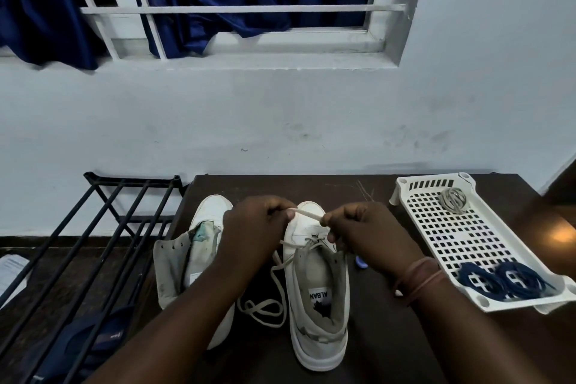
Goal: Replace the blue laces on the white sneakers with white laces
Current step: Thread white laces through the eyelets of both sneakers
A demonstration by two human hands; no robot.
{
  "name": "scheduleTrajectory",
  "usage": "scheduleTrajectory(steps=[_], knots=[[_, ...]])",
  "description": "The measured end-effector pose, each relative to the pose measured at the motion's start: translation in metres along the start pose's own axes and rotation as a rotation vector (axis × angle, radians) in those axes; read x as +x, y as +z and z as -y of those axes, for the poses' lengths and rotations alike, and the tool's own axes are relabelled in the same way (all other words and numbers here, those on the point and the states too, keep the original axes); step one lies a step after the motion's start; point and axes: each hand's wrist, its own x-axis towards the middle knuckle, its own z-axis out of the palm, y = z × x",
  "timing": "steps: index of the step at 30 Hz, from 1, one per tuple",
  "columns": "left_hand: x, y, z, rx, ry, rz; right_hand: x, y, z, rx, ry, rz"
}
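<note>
Both hands work above the right sneaker on the dark tabletop. Left hand and right hand each pinch one end of a short taut stretch of white lace over the toe; rest of the lace runs through the lowest eyelets and trails in a loose loop on the tabletop between the two shoes. Left sneaker sits just beside it, unlaced, tongue open. Blue laces are already off, coiled in the near corner of the white basket at right; a second coiled pale lace lies at its far end. Judgement: lace is light, soft and limp, so it sags and twists unless kept under tension; best gripped at the stiff tip for poking through eyelets, fingertips close to the end. Shoe is light and may slide when pulled, so steadying helps. Lacing looks barely started.
</note>
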Motion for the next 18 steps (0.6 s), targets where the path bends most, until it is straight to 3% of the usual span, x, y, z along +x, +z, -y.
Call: scheduleTrajectory(steps=[6, 9, 11, 13, 18], knots=[[0.002, 0.002, 0.013, 0.172, -0.064, -0.135, 0.003, -0.003, -0.006, -0.015, 0.063, 0.033], [0.002, 0.011, 0.011, 0.366, 0.161, -0.238, 0.005, 0.003, -0.004, 0.001, 0.062, 0.014], [0.004, 0.02, 0.006, 0.327, 0.311, -0.097, 0.004, 0.004, -0.002, 0.029, 0.062, -0.019], [0.003, 0.027, -0.001, 0.272, 0.344, 0.056, 0.003, 0.004, -0.003, 0.026, 0.035, -0.053], [0.002, 0.03, -0.002, 0.04, 0.308, 0.072, 0.004, 0.004, -0.011, -0.042, 0.049, -0.125]])
